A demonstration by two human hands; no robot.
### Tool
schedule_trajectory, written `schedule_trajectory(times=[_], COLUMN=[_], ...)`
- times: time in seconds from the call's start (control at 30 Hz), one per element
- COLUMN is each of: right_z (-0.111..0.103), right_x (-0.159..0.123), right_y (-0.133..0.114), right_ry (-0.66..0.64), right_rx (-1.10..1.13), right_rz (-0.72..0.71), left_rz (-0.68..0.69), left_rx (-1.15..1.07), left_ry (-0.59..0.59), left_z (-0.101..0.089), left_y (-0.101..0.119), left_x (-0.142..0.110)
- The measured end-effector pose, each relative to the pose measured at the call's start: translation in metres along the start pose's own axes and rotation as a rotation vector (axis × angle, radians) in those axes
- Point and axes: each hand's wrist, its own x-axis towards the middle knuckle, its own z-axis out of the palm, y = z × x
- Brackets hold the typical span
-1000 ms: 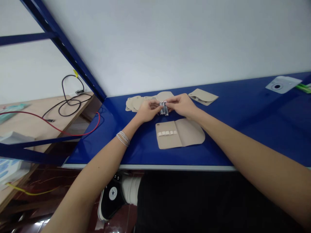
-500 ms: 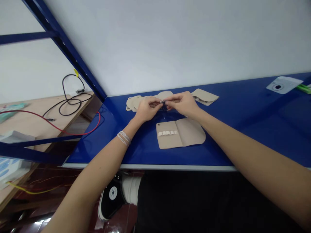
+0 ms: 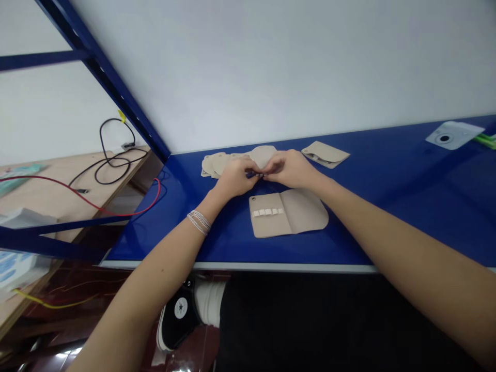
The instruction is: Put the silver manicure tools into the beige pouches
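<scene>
At the upper right of the frame, a white plastic packet with a round hole (image 3: 451, 135) lies on the blue table (image 3: 387, 217), just beside green strips (image 3: 486, 140). At the left, a looped black cable (image 3: 101, 139) and a red wire (image 3: 124, 215) cross a wooden table (image 3: 39, 196) beyond a blue steel frame (image 3: 106, 77). A black canvas high-top sneaker (image 3: 179, 312) shows below the blue table's front edge, with a yellow wire (image 3: 50, 305) at the lower left.

The head-worn camera looks forward and down, close over a blue benchtop (image 3: 387, 217).
</scene>
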Motion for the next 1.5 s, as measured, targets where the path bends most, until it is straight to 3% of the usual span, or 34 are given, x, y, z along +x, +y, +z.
schedule_trajectory(times=[0.17, 0.37, 0.63, 0.9, 1.2, 1.4, 1.5], right_z=[-0.005, -0.006, -0.01, -0.011, -0.012, -0.044, -0.063], right_x=[-0.003, -0.002, 0.0, 0.0, -0.001, 0.003, 0.004], right_y=[-0.008, -0.003, 0.004, 0.0, 0.001, -0.001, 0.016], right_ry=[-0.071, -0.089, -0.219, -0.224, -0.165, 0.007, -0.149], right_rx=[-0.155, -0.141, -0.272, -0.278, -0.194, -0.241, -0.328], right_rz=[-0.047, -0.049, -0.044, -0.025, -0.01, 0.16, 0.289], left_rz=[0.042, 0.084, 0.101, 0.084, 0.07, 0.037, 0.007], left_rx=[0.106, 0.123, 0.155, 0.15, 0.111, 0.14, 0.162], left_ry=[-0.067, -0.136, -0.206, -0.264, -0.208, -0.119, -0.077], left_z=[-0.001, -0.001, -0.002, -0.005, -0.004, -0.012, -0.013], left_y=[0.006, 0.007, 0.009, 0.014, 0.01, 0.011, 0.009], left_x=[-0.001, -0.002, -0.002, -0.002, -0.002, -0.003, -0.003])
